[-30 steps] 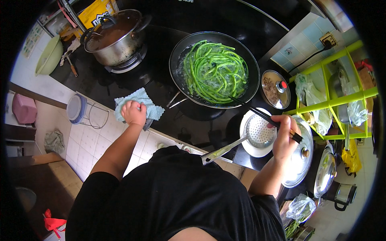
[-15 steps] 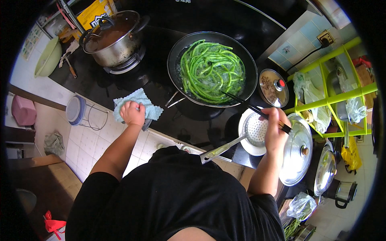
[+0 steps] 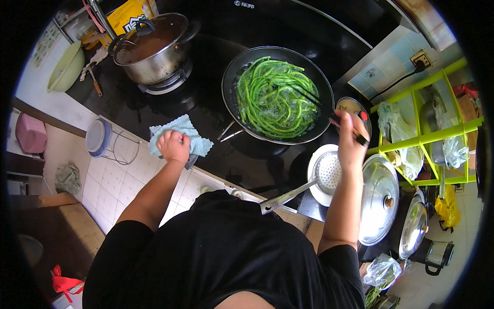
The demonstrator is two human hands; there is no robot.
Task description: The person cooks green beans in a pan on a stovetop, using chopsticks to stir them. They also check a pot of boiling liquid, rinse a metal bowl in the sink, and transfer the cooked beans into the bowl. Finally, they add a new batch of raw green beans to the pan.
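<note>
Long green beans (image 3: 272, 100) lie in bubbling liquid in a black frying pan (image 3: 230, 82), its handle (image 3: 229, 130) pointing toward me. My right hand (image 3: 352, 135) is closed around dark chopsticks (image 3: 320, 104), whose tips reach among the beans at the pan's right side. Left of the pan, my left hand (image 3: 174, 147) rests closed on a light blue cloth (image 3: 188, 129) at the counter's front edge, gripping it. A perforated skimmer (image 3: 327, 172) lies over a white bowl (image 3: 314, 193) beneath my right forearm. Behind that hand sits a small lidded dish (image 3: 350, 106), partly hidden.
A lidded steel pot (image 3: 154, 67) stands on the left burner. Glass lids (image 3: 378, 206) lie on the right, near a green shelf rack (image 3: 419, 136). At the far left are a pale green basin (image 3: 66, 67) and, below the counter, a stool (image 3: 98, 136).
My right hand has moved up and away from me, carrying the chopstick tips farther into the pan. The view has shifted slightly. My left hand stays on the cloth.
</note>
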